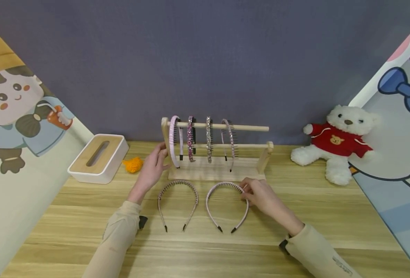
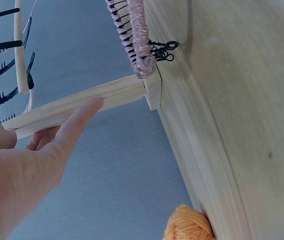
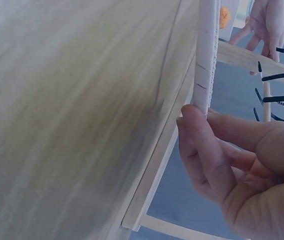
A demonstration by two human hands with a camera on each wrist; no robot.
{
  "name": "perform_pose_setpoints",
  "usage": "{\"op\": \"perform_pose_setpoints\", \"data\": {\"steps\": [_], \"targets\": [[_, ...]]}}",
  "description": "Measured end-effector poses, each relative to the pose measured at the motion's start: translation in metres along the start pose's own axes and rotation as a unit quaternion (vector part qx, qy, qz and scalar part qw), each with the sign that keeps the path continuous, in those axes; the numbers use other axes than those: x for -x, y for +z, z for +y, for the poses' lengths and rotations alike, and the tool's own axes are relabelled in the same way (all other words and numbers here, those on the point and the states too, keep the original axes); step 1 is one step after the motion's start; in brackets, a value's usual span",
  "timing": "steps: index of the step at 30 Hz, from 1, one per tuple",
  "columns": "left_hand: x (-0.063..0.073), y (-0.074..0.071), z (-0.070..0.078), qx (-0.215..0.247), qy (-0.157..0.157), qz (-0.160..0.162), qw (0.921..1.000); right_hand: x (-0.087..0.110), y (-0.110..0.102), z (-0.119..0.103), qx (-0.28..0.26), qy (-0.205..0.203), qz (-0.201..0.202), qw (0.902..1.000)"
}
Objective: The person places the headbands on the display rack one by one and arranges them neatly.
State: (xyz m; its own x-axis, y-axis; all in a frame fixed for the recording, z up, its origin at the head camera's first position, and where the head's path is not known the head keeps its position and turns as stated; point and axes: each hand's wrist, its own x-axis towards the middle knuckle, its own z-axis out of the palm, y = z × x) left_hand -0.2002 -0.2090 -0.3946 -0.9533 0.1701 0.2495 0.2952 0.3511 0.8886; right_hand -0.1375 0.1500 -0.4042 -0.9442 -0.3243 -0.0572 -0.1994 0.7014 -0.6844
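My left hand holds the left post of a wooden headband rack, its index finger stretched along the wood in the left wrist view. My right hand pinches the right side of a pale pink toothed headband between thumb and fingers, in front of the rack. To its left lies a beaded pinkish headband, untouched. On the rack's upper bar hang a light pink headband, a magenta glittery headband, a silver glittery headband and a thin pink headband.
A white tissue box with a wooden lid stands left, beside an orange crumpled bundle. A white teddy bear in a red sweater sits at the back right. Behind the wooden table rises a dark blue-grey backdrop.
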Motion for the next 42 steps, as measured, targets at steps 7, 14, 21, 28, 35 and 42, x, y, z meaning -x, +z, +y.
{"op": "perform_pose_setpoints", "data": {"steps": [7,14,21,28,35,42], "targets": [[0.000,0.000,0.001,-0.002,0.005,0.006,1.0000,0.005,-0.008,-0.004,-0.021,-0.002,-0.004,0.9998],[0.001,0.000,0.002,-0.004,0.006,0.002,1.0000,0.010,-0.017,-0.005,0.000,0.000,0.015,0.9999],[0.001,0.000,0.002,0.000,0.001,-0.001,1.0000,0.015,-0.024,-0.007,0.019,-0.011,0.033,0.9992],[0.001,-0.001,0.002,-0.003,0.004,-0.006,1.0000,0.020,-0.034,-0.006,0.025,-0.027,0.050,0.9981],[0.001,0.000,0.000,-0.004,0.001,-0.005,1.0000,0.024,-0.041,-0.007,0.010,-0.025,0.064,0.9976],[0.001,0.000,0.001,-0.002,0.001,-0.005,1.0000,0.028,-0.050,-0.006,0.016,-0.029,0.077,0.9965]]}}
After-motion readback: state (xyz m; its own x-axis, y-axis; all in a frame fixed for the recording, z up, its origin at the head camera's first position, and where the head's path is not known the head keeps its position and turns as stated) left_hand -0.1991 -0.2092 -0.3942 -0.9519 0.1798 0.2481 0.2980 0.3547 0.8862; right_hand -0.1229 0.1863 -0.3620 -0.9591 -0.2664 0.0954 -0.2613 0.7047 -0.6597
